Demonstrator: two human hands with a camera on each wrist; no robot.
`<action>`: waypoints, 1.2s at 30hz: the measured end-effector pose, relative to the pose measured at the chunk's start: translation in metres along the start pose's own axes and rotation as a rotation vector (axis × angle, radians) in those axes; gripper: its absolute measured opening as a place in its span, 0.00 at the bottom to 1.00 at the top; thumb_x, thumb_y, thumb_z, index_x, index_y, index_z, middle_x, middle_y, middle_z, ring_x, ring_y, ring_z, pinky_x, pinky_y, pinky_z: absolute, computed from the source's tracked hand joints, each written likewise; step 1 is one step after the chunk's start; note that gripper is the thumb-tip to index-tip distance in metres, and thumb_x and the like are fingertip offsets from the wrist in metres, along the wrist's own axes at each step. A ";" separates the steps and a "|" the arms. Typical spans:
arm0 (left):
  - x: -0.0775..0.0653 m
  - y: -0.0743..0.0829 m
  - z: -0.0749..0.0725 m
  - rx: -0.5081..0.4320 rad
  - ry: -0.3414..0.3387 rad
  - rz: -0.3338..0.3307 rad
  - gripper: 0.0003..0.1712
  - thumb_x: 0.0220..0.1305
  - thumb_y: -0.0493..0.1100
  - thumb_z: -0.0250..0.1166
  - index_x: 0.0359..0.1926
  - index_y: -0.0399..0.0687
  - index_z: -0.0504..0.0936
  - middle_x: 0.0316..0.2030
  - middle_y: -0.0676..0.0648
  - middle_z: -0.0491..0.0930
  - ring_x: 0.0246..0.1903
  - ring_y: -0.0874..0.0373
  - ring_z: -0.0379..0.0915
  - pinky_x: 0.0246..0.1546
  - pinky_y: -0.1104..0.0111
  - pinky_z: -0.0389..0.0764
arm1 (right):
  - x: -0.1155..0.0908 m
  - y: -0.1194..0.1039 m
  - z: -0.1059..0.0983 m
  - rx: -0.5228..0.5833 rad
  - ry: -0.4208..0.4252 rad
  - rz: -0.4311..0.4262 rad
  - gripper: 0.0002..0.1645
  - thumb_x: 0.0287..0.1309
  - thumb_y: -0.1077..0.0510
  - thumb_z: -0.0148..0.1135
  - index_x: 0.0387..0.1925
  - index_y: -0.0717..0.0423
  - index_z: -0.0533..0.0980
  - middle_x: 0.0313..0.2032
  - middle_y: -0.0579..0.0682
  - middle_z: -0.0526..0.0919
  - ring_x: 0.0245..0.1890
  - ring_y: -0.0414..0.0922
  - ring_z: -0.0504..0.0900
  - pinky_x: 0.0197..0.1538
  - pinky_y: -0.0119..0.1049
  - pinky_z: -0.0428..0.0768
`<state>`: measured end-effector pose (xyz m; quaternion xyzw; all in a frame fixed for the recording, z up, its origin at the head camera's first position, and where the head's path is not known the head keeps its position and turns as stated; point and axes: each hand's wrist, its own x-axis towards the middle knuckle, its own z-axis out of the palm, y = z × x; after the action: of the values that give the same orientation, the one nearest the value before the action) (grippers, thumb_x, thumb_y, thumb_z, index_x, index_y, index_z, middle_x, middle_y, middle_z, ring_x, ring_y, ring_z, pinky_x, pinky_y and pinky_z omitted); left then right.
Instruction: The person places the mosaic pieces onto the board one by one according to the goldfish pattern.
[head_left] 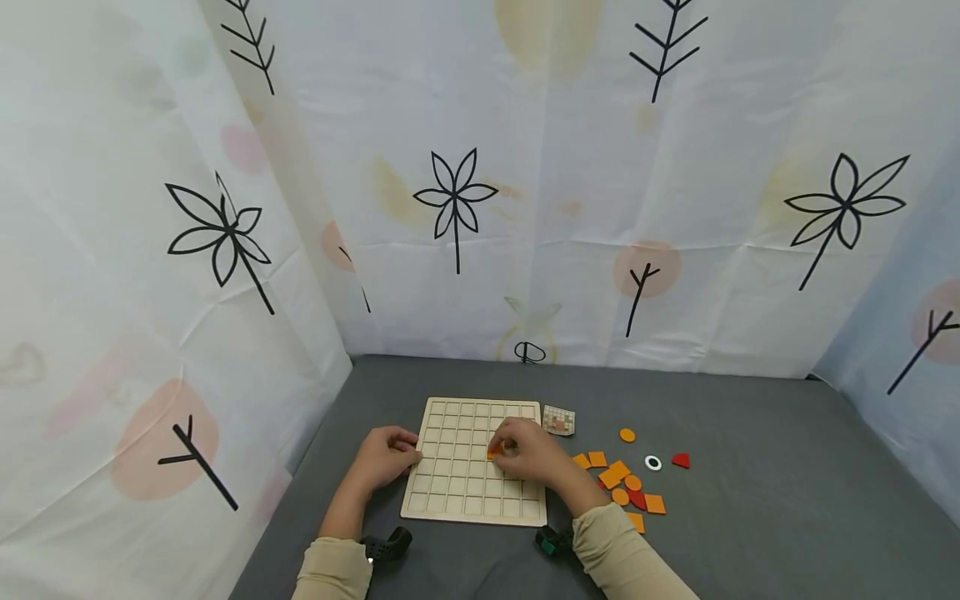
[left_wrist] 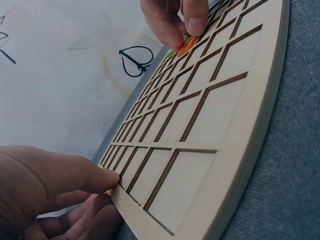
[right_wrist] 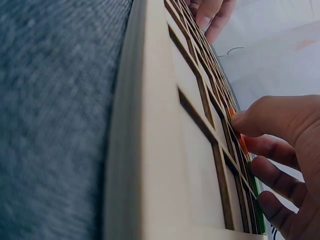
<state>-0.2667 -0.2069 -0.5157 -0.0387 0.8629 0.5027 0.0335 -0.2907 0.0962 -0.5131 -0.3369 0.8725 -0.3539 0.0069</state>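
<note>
Pale wooden sq. grid board (head_left: 446, 487) w/ raised rim + rounded corners is laid flat on grey cloth-covered desk (head_left: 765, 500). Board's L edge is gripped by L hand (head_left: 386, 457): thumb tip is set on top of rim, other fingers are tucked at the side. Flat orange piece (left_wrist: 187, 46) is pinched btwn thumb & fingertips of R hand (head_left: 528, 450), over board's R half, approx. mid-height; whether it's fully seated in a cell can't be told. A green piece (right_wrist: 255, 182), partly hidden by fingers, is seen just beside it.

Room is left btwn board's far edge & backdrop; on R side, near the board, desk space is taken up by scattered orange sq. & round tiles (head_left: 615, 473), some overlapped. Farther R, a small round white-and-black piece (head_left: 653, 462) & an angular red piece (head_left: 680, 460) are set apart. Small patterned card (head_left: 558, 421) is placed just by board's far R corner.

Thin dark-edged strips are crossed into sq. cells; desk cloth is seen as coarse-woven up close. Area is enclosed by white fabric backdrop (head_left: 562, 283), creased, printed w/ black line-drawn leaves & pastel blobs.
</note>
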 end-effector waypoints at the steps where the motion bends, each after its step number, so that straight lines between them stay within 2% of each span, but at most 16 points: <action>1: 0.000 0.000 0.000 -0.001 0.000 0.000 0.13 0.62 0.34 0.74 0.48 0.36 0.87 0.34 0.43 0.84 0.30 0.55 0.81 0.32 0.61 0.86 | 0.000 0.000 0.000 0.003 0.000 0.001 0.07 0.66 0.63 0.70 0.43 0.51 0.89 0.43 0.45 0.86 0.37 0.42 0.78 0.40 0.32 0.77; 7: 0.000 -0.001 0.001 -0.011 0.002 -0.001 0.13 0.63 0.33 0.74 0.48 0.35 0.87 0.34 0.43 0.84 0.29 0.55 0.81 0.32 0.61 0.86 | -0.006 -0.002 -0.008 0.030 0.010 -0.021 0.07 0.67 0.63 0.70 0.45 0.54 0.87 0.44 0.48 0.85 0.40 0.45 0.81 0.43 0.36 0.80; 15: 0.002 -0.001 0.000 -0.026 -0.002 -0.004 0.13 0.63 0.33 0.73 0.48 0.35 0.87 0.34 0.42 0.84 0.30 0.55 0.81 0.32 0.62 0.86 | -0.031 0.011 -0.042 -0.007 0.042 -0.029 0.06 0.67 0.61 0.71 0.44 0.55 0.87 0.42 0.50 0.86 0.40 0.48 0.83 0.45 0.43 0.84; 22: 0.005 0.000 -0.002 -0.016 -0.009 -0.003 0.13 0.63 0.33 0.73 0.49 0.35 0.87 0.34 0.42 0.84 0.30 0.55 0.81 0.32 0.62 0.87 | -0.068 0.031 -0.072 -0.028 0.075 0.076 0.08 0.68 0.59 0.72 0.47 0.55 0.86 0.44 0.47 0.85 0.44 0.48 0.83 0.47 0.44 0.84; 28: 0.006 0.004 -0.004 -0.008 -0.014 0.020 0.14 0.63 0.33 0.73 0.49 0.34 0.87 0.34 0.42 0.84 0.30 0.55 0.81 0.32 0.61 0.86 | -0.097 0.043 -0.084 -0.027 0.086 0.129 0.07 0.67 0.62 0.71 0.46 0.54 0.86 0.45 0.50 0.85 0.41 0.44 0.79 0.41 0.36 0.79; 32: 0.006 0.003 -0.004 -0.006 -0.017 0.008 0.14 0.62 0.33 0.74 0.49 0.34 0.87 0.34 0.42 0.84 0.30 0.55 0.81 0.32 0.61 0.86 | -0.107 0.046 -0.086 -0.026 0.077 0.164 0.07 0.67 0.61 0.72 0.45 0.50 0.87 0.46 0.48 0.85 0.43 0.44 0.79 0.42 0.35 0.80; 36: 0.005 -0.001 -0.002 -0.012 -0.012 -0.018 0.14 0.62 0.34 0.74 0.49 0.35 0.87 0.35 0.42 0.84 0.31 0.55 0.81 0.33 0.62 0.87 | -0.109 0.045 -0.086 -0.028 0.062 0.178 0.07 0.66 0.59 0.73 0.45 0.48 0.87 0.48 0.46 0.84 0.45 0.45 0.80 0.44 0.36 0.81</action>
<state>-0.2711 -0.2090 -0.5158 -0.0438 0.8593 0.5078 0.0432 -0.2542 0.2376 -0.5014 -0.2472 0.9036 -0.3498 0.0066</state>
